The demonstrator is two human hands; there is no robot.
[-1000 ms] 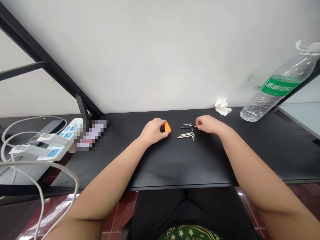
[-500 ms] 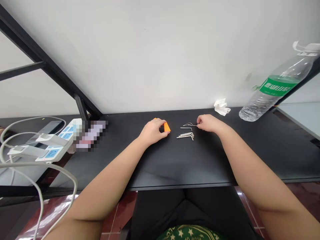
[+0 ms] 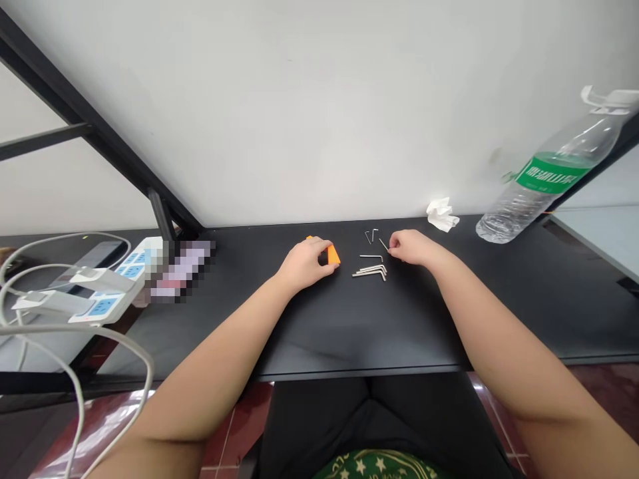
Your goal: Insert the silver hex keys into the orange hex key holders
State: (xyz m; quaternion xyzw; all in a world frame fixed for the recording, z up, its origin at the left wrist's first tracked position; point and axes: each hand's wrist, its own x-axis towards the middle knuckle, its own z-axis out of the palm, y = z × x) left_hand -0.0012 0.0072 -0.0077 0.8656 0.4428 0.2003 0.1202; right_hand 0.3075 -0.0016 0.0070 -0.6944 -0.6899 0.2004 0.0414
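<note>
My left hand [image 3: 305, 263] is closed around a small orange block [image 3: 333, 254], its fingers covering most of it. To the right, my right hand [image 3: 407, 247] pinches a thin hex key [image 3: 383, 245], whose free end points toward the wall. Between the hands, several larger L-shaped hex keys [image 3: 370, 271] lie side by side with their short arms at the right. One thinner hex key [image 3: 370, 256] lies just beyond them. Two small hex keys [image 3: 372, 235] rest farther back, apart from each other.
A crumpled white tissue [image 3: 442, 215] and a large clear bottle [image 3: 536, 179] with a green label stand by the wall at right. On the left are a power strip [image 3: 117, 283] with plugs, looping white cables [image 3: 144, 352] and a black metal frame [image 3: 107, 143]. The black table [image 3: 319, 339] ends before my lap.
The small hex keys near my right hand have been spread apart; two now lie separately farther back. My right hand has shifted slightly left with one key. My left hand keeps its hold.
</note>
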